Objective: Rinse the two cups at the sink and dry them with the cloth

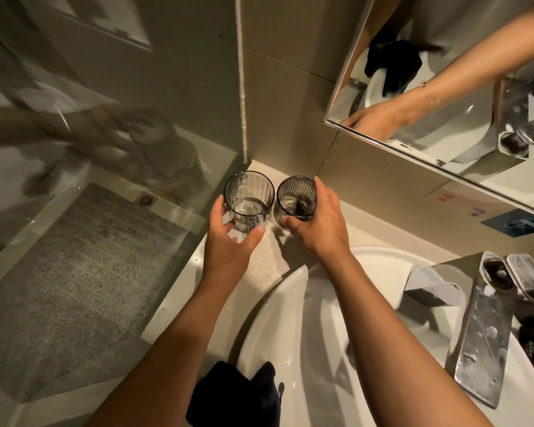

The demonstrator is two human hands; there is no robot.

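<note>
At the back corner of the counter (pixel 269 260), where the two walls meet, both cups stand upright and you have a hand on each. Your left hand (pixel 232 238) curls round the near side of the left cup (pixel 249 198), thumb toward the middle and fingers spread across its left wall. Your right hand (pixel 318 223) wraps the right cup (pixel 296 198), fingers over its far right side and thumb low at its front. The cups sit just beside each other, apart by a narrow gap.

By my reading you are at one end of the job, either picking the cups up or setting them down; I cannot tell which. No water runs from the tap (pixel 481 328). The left cup looks clear and empty, though something glints at its bottom. The right cup has a dark patch inside, which may be shadow or residue. Droplets lie on the counter and the tap, so water has been about. The cloth (pixel 235 392) lies bunched on the near rim of the sink (pixel 290 318), touched by neither hand, so drying is not under way now.

To your far left a glass shower panel (pixel 105 211) runs close along the counter's left edge, so swing the left cup clear of it. A mirror (pixel 444 103) hangs at upper right. The tap's long spout reaches over the basin between you and the drain; bring the cups in under it, not against it.
</note>
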